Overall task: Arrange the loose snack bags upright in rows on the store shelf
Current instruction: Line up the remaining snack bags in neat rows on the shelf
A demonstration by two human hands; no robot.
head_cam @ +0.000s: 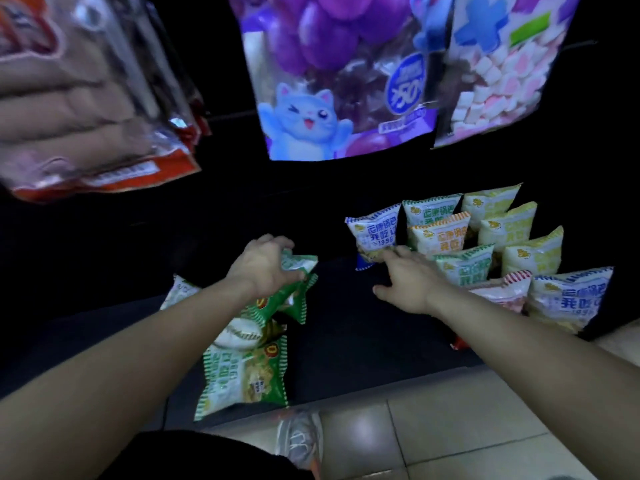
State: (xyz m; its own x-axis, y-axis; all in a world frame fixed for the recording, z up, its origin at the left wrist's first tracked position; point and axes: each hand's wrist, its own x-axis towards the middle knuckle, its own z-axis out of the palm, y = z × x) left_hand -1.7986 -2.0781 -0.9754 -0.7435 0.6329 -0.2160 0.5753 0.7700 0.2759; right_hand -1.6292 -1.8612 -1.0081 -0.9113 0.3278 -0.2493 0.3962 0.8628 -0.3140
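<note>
We look down into the dark bottom bay of the store shelf (346, 323), which holds small snack bags in two groups. On its right side the standing bags (505, 223) are upright and packed close in rows running back, with yellow trim at the far right and green, orange, red and blue trim beside them.

At the left end of that block stands a blue-edged bag (375, 237). The right hand (412, 282) reaches to its lower corner with fingers stretched out and thumb spread. It seems to touch the bag rather than pinch it, though the contact is partly hidden.

On the shelf's left side the loose green bags (242, 372) lie flat and overlapping, the nearest one jutting over the front edge. The left hand (266, 268) is curled round the top of a green-edged bag (299, 265) at the far end of this heap, gripping it.

Above hang larger packs: a purple bag (332, 81) with a blue cat, a marshmallow bag (498, 74) whose clear window shows pink and white cubes, and a red-trimmed bag (104, 174) too blurred to read. Below are the tiled floor (467, 427) and a shoe (301, 438).
</note>
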